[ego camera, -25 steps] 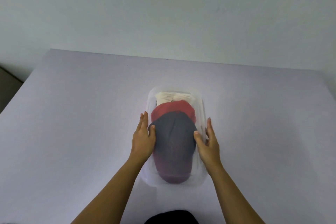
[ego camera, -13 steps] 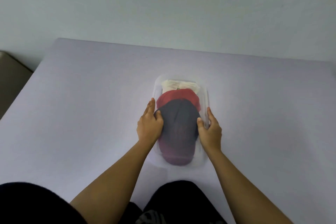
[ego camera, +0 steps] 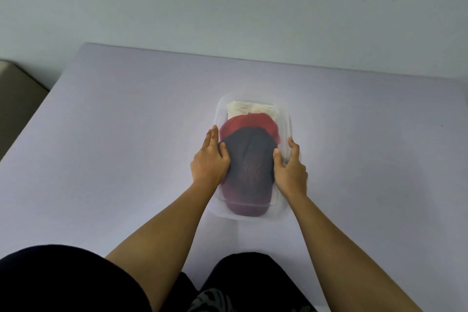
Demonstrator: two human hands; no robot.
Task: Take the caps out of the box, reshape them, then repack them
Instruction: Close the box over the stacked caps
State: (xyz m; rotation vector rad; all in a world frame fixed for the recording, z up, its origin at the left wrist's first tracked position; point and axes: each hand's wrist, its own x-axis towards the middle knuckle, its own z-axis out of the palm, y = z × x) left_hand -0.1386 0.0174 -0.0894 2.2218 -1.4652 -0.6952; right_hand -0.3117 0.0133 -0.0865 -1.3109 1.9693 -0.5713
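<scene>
A clear plastic box (ego camera: 287,119) stands on the lilac table and holds three caps in a row. A cream cap (ego camera: 250,109) lies at the far end, a red cap (ego camera: 249,125) overlaps it, and a dark navy cap (ego camera: 249,159) with a maroon brim lies on top nearest me. My left hand (ego camera: 206,164) straddles the box's left wall, thumb on the navy cap and fingers straight along the outside. My right hand (ego camera: 291,172) straddles the right wall, thumb on the cap and fingers curled over the rim.
The lilac table (ego camera: 114,147) stretches wide on both sides of the box and ends at a pale wall behind. A beige object (ego camera: 15,94) sits lower, off the table's left edge. My dark-clothed lap (ego camera: 63,278) fills the bottom of the view.
My view has tilted down, so my lap now shows. Both hands stay at the box's sides; the right fingers have curled over the wall. The caps have not moved.
</scene>
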